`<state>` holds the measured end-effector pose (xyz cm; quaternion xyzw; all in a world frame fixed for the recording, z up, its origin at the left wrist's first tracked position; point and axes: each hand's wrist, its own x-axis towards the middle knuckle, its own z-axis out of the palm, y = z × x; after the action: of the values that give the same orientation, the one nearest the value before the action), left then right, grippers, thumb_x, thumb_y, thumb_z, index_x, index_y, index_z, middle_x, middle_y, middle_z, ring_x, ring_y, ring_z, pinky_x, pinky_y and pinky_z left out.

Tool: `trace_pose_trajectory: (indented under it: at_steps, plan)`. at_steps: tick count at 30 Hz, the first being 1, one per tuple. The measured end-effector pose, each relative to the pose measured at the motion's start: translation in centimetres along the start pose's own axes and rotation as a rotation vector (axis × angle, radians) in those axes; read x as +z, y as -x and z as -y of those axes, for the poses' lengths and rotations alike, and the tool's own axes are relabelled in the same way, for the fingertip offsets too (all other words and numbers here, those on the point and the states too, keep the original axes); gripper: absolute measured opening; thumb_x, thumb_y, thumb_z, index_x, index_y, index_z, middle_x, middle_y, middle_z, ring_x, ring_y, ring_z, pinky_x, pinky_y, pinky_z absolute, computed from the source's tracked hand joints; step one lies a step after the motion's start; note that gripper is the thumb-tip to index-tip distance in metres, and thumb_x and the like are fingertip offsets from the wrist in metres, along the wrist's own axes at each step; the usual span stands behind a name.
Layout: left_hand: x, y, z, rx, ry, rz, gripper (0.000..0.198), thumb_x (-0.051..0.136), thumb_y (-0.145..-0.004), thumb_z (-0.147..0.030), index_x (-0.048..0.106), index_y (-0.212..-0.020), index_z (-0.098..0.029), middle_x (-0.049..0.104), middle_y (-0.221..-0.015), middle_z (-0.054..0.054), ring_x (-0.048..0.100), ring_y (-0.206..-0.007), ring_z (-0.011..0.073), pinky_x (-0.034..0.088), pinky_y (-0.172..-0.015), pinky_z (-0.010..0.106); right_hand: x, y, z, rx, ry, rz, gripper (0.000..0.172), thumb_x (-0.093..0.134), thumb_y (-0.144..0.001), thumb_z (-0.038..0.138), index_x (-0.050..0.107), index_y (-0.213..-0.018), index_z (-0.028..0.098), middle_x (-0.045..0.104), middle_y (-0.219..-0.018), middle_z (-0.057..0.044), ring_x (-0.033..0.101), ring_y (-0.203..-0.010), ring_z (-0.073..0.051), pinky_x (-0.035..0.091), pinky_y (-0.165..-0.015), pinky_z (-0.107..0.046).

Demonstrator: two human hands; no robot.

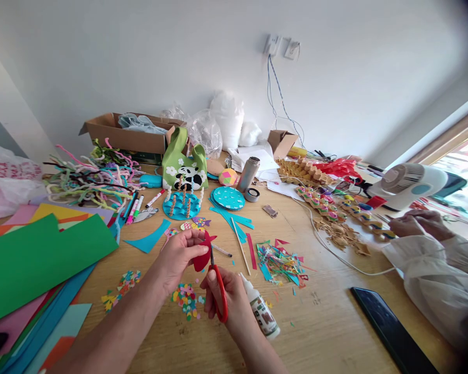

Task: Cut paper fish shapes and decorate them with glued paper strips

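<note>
My left hand (183, 254) pinches a piece of red paper (203, 258) with a curved outline and a pointed tip at the top. In my right hand (228, 293) is a pair of scissors (219, 296) with red handles, its blades against the paper's right edge. Below my hands lie small colored paper dots (187, 300). A white glue bottle (261, 309) rests beside my right wrist. Past the red paper are small decorated paper fish (200, 223) and a pen (222, 251), partly hidden behind the scissors.
Colored paper sheets (42, 254) are stacked at the left, below a heap of pipe cleaners (97, 174). Paper scraps (283, 262) and a phone (390, 330) lie to the right. Another person's hands (421, 224) are near a white fan (409, 184). A metal thermos (248, 175) stands behind.
</note>
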<state>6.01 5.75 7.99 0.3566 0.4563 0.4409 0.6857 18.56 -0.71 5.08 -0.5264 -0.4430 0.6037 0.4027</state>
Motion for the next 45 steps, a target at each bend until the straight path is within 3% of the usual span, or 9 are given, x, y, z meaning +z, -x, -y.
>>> trace_pose_trajectory:
  at_steps: [45]
  plan:
    - [0.19, 0.07, -0.09, -0.012, 0.040, -0.002, 0.035, 0.079, -0.053, -0.015, 0.067, -0.085, -0.015, 0.069, -0.084, 0.004, 0.061, -0.072, 0.0137, 0.048, -0.064, 0.024, 0.15, -0.21, -0.33, -0.022, -0.012, 0.001, 0.069, 0.050, -0.066, 0.082, 0.060, -0.075, 0.014, 0.049, -0.038, 0.004, 0.040, -0.029, -0.008, 0.028, -0.032, -0.018]
